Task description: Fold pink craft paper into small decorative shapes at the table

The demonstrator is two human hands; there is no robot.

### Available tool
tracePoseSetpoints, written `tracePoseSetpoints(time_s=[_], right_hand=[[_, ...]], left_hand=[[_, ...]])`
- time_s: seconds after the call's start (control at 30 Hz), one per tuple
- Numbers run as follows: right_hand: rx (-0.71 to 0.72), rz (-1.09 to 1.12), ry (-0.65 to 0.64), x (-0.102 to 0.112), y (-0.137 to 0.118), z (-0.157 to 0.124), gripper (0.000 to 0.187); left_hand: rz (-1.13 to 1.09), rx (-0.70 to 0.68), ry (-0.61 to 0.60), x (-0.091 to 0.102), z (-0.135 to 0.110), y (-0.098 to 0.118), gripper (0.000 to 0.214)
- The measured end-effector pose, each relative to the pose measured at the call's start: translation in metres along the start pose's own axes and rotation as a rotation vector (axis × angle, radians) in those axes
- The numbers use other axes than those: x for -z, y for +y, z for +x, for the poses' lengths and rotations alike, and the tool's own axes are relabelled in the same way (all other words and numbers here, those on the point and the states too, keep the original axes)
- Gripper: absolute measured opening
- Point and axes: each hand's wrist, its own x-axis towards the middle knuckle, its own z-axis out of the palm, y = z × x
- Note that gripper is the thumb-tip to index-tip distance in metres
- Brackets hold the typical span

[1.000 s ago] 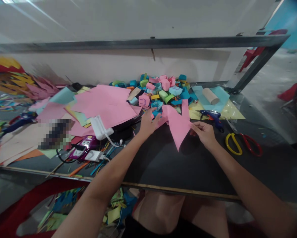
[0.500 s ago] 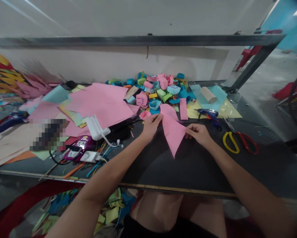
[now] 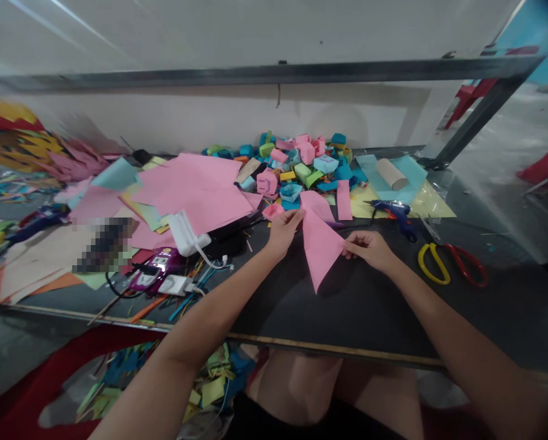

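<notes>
A pink sheet of paper [image 3: 318, 244], folded to a point that hangs toward me, is held above the dark table [image 3: 356, 305]. My left hand [image 3: 283, 231] pinches its upper left corner. My right hand [image 3: 369, 249] pinches its right edge. Both hands are closed on the sheet. Behind it lies a pile of small folded paper boxes [image 3: 301, 162] in blue, pink and green, and a narrow pink paper strip [image 3: 344, 200].
Loose pink sheets [image 3: 195, 186] cover the table's left. A white charger [image 3: 184, 235], cables and a purple device [image 3: 157, 267] lie left of my hands. A blue glue gun [image 3: 395, 212], yellow-and-red scissors [image 3: 452, 266] and a cardboard tube [image 3: 391, 174] lie right.
The pink sheet has been folded narrower and drawn slightly toward me. My hands have closed in on it, left hand now at its top corner.
</notes>
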Motion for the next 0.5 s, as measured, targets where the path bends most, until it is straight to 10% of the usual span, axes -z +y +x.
tracePoseSetpoints(time_s=[0.5], right_hand=[[0.013,0.020,0.002,-0.0002,-0.0028,-0.0019,0.050]], left_hand=[[-0.046,0.004,0.030,-0.0004,0.0008,0.0047,0.025]])
